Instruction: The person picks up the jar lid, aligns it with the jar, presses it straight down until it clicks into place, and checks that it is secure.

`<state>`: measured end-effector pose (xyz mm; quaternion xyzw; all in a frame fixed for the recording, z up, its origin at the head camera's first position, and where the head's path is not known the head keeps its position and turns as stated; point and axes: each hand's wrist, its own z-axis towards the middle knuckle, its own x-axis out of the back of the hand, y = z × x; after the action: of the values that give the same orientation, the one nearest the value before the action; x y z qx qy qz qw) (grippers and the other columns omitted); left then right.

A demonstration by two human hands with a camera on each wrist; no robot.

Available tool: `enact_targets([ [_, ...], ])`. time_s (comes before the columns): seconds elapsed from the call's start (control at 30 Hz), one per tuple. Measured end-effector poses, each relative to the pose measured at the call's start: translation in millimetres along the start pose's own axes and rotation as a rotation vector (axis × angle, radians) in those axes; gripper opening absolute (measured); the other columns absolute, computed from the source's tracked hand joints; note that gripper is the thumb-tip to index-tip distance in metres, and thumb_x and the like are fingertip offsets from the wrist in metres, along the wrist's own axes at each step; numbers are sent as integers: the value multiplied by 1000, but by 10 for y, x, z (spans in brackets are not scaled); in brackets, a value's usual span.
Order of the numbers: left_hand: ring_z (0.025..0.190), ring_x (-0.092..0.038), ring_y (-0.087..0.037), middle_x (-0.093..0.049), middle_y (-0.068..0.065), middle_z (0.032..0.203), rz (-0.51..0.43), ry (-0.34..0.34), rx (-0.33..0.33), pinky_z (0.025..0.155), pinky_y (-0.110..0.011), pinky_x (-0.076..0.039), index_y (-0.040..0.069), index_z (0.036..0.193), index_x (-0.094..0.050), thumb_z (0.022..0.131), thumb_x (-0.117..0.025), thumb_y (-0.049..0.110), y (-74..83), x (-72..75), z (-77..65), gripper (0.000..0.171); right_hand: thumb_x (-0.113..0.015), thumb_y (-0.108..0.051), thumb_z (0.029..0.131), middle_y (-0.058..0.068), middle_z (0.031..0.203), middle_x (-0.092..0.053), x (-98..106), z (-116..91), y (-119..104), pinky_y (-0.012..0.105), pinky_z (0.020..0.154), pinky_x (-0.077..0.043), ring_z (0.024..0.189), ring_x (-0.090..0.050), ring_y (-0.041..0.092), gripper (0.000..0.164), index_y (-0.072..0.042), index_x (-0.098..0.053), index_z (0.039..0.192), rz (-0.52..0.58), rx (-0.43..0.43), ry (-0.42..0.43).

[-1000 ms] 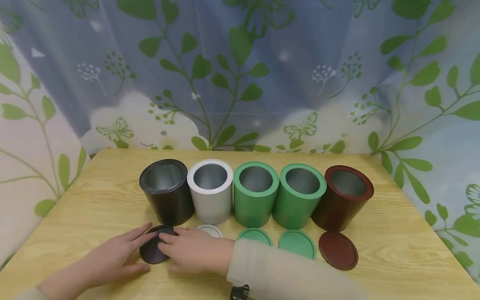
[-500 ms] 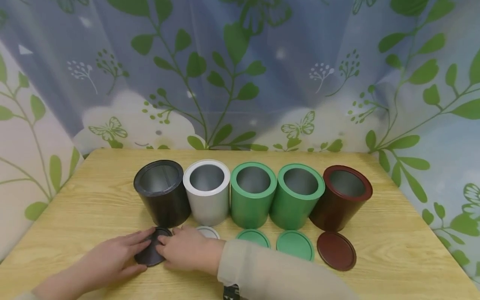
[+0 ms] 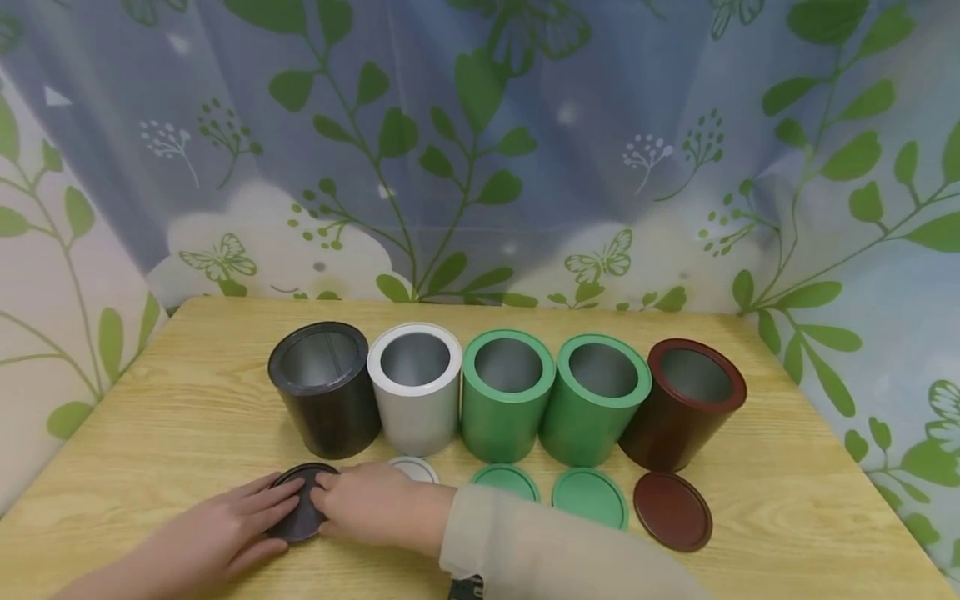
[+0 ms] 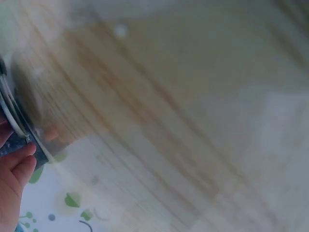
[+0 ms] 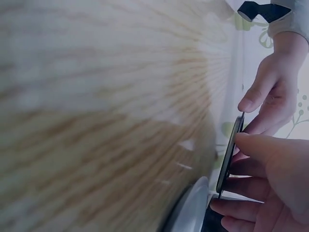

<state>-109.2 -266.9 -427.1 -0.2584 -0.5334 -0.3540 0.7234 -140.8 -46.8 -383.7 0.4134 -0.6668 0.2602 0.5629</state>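
The fingers (image 3: 272,500) of the left hand (image 3: 213,537) grasp the black lid from its left, and those of the right hand (image 3: 375,504) grasp it from its right. We see the left thumb at the lid's near edge and the other left fingers over its top. The right fingers bend over the opposite side. The black lid (image 3: 303,518) sits between the two hands, just in front of the black can (image 3: 333,417). From the right wrist we see it edge-on, with both hands on it; we cannot tell whether its rim touches the table (image 3: 795,500).

Next to it on the right we find the white lid (image 3: 416,470), partly hidden behind the right hand. Then come two green lids (image 3: 508,479) (image 3: 590,497), their near edges cut off by the beige sleeve (image 3: 555,542), and the red lid (image 3: 672,511), in full view.

Behind the lids we see the cans in one row: the black one, the white can (image 3: 420,421), two green cans (image 3: 501,429) (image 3: 581,429) and the red can (image 3: 667,429). We look down into their grey insides. A dark strap (image 3: 467,588) shows at the right wrist. Beyond the wood-grained table hangs a blue and white curtain (image 3: 570,167) with green leaves and butterflies.
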Motion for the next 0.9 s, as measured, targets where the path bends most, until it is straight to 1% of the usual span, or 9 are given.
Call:
enact_targets([
  [0.07,116,-52,-26,-58,-7,125,-7,28,-4,101,-12,-28,6,117,-66,84,-68,37,9,0,1,46,-48,-48,94,-9,137,-47,6,-8,18,19,92,-43,118,-48,4,46,-25,-51,135,26,-6,-8],
  [0.13,124,-45,-21,-59,-8,124,-10,85,-26,104,-8,-14,4,116,-66,85,-68,36,7,-12,1,45,-47,-48,95,-10,138,-46,16,-24,32,19,94,-41,120,-46,4,47,-25,-51,135,41,-4,-8],
  [0.27,135,-27,-9,-60,-11,123,-35,177,-59,105,-10,-14,2,115,-67,89,-62,38,21,-30,-12,44,-46,-47,95,-8,137,-47,32,-81,47,19,96,-39,121,-47,7,46,-23,-52,134,41,32,19],
  [0.33,136,-23,-6,-59,-10,124,-53,202,-67,105,-10,-15,2,115,-66,91,-58,39,28,-31,-17,44,-44,-46,96,-7,137,-47,42,-120,52,19,97,-39,121,-47,9,45,-22,-53,134,36,47,40],
  [0.5,136,-27,-11,-51,-4,135,-92,252,-96,105,-12,-19,3,119,-64,96,-49,40,41,6,-19,46,-39,-46,98,-6,138,-46,60,-224,39,19,99,-36,123,-46,10,45,-21,-53,134,13,59,107],
  [0.6,136,-27,-12,-46,0,139,-103,260,-116,104,-11,-20,4,122,-62,97,-46,40,70,41,-22,46,-38,-45,99,-6,138,-47,59,-302,10,18,100,-35,123,-46,10,45,-21,-52,135,-21,74,149],
  [0.73,135,-29,-13,-48,-1,138,-127,256,-111,102,-9,-22,5,125,-60,96,-50,39,126,79,-13,45,-39,-42,100,-4,137,-48,60,-415,-11,18,100,-35,122,-47,12,44,-19,-52,135,-64,89,211],
  [0.8,135,-29,-13,-48,-1,138,-121,251,-98,102,-8,-22,7,128,-58,96,-48,39,144,103,0,46,-38,-42,100,-3,138,-48,69,-460,-8,19,101,-34,123,-46,12,44,-18,-52,135,-86,87,239],
  [0.9,135,-30,-16,-49,-4,137,-133,278,-104,103,-10,-23,5,127,-59,98,-46,39,166,142,36,47,-37,-41,100,-1,138,-48,94,-514,1,20,103,-33,124,-46,14,45,-17,-51,135,-134,79,285],
])
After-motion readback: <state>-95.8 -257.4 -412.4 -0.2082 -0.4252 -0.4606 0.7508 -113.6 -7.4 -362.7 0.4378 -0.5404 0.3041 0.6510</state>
